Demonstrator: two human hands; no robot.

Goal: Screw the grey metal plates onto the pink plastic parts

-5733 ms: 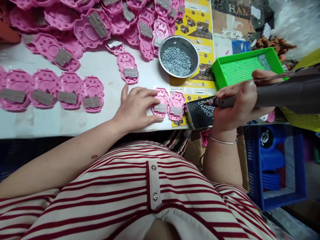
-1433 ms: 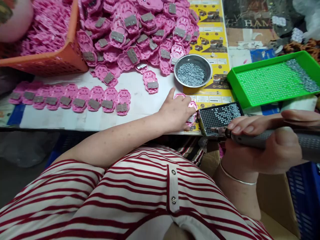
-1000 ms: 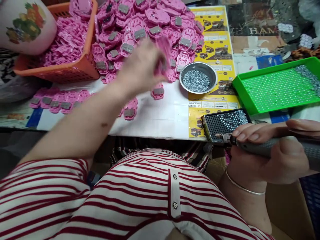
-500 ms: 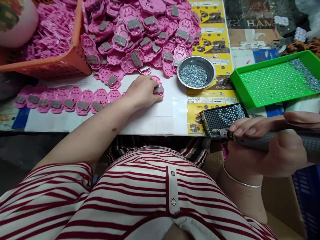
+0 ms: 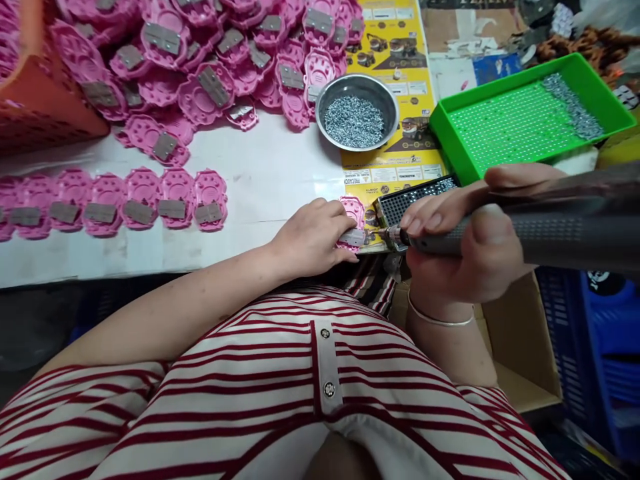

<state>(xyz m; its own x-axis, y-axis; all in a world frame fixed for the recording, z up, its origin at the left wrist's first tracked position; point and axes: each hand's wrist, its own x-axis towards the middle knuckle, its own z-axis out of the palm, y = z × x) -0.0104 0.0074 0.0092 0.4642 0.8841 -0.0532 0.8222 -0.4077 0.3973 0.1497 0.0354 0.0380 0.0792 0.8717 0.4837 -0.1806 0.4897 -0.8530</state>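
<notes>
My left hand (image 5: 315, 237) is closed on a pink plastic shell (image 5: 353, 212) with a grey metal plate, at the table's front edge. In my right hand (image 5: 465, 247) lies a dark grey electric screwdriver (image 5: 545, 217), held level and pointing left. Its bit reaches the right side of the shell; whether it touches a screw I cannot tell. Just behind the screwdriver's tip is a black perforated screw tray (image 5: 395, 212), partly hidden by my right hand. A row of pink shells (image 5: 103, 207) with metal plates lies on the left.
A big heap of pink shells (image 5: 200, 60) covers the back. A steel bowl (image 5: 357, 110) of small screws stands right of it. A green perforated tray (image 5: 510, 127) with screws sits at the right. An orange basket (image 5: 45, 93) stands back left.
My left hand has brought the pink shell right and nearer the front edge. The screwdriver has moved left, its bit now at the shell. The whole view has shifted to the right.
</notes>
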